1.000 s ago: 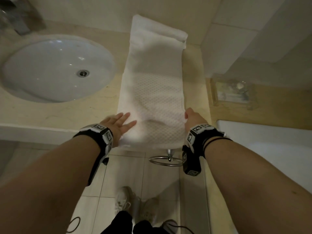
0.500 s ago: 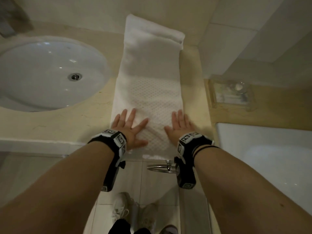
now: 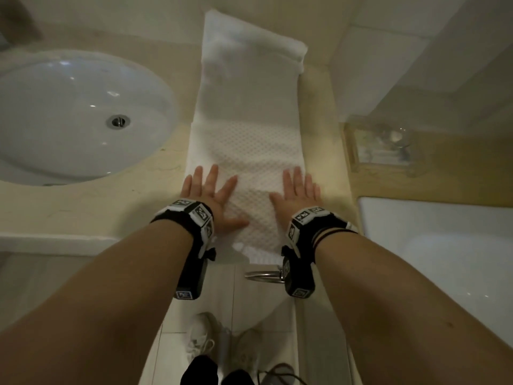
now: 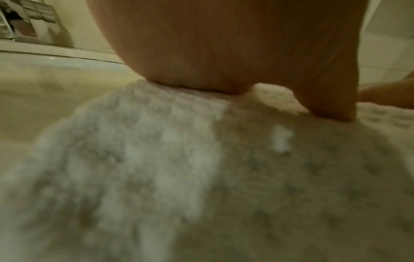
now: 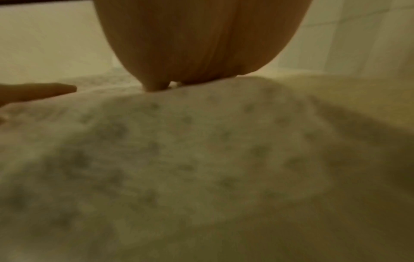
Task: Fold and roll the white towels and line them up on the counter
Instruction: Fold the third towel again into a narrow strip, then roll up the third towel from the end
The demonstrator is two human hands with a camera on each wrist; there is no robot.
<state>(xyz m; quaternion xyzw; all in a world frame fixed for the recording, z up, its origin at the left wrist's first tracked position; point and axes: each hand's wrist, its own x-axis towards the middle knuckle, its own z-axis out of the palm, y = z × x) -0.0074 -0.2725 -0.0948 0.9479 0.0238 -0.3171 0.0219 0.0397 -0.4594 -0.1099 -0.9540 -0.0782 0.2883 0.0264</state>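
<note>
White towel (image 3: 244, 140), folded into a long narrow strip, lies flat on the tabletop (image 3: 91, 207), running from the front edge at 6 o'clock to the wall at 12 o'clock, where its far end is doubled over; its near end slightly overhangs the edge. The sink (image 3: 75, 115) sits at 9 o'clock of the strip, a clear soap dish (image 3: 380, 145) at 3 o'clock. Left hand (image 3: 208, 198) and right hand (image 3: 298, 193) rest palm-down on the waffle-textured near portion, fingers straight and spread, grasping nothing; wrist views confirm palms pressed into the pile. The step appears to be smoothing before rolling. To do it well, sweep both palms evenly toward 12 o'clock, keep the side edges parallel, then start a tight roll from the near end.
</note>
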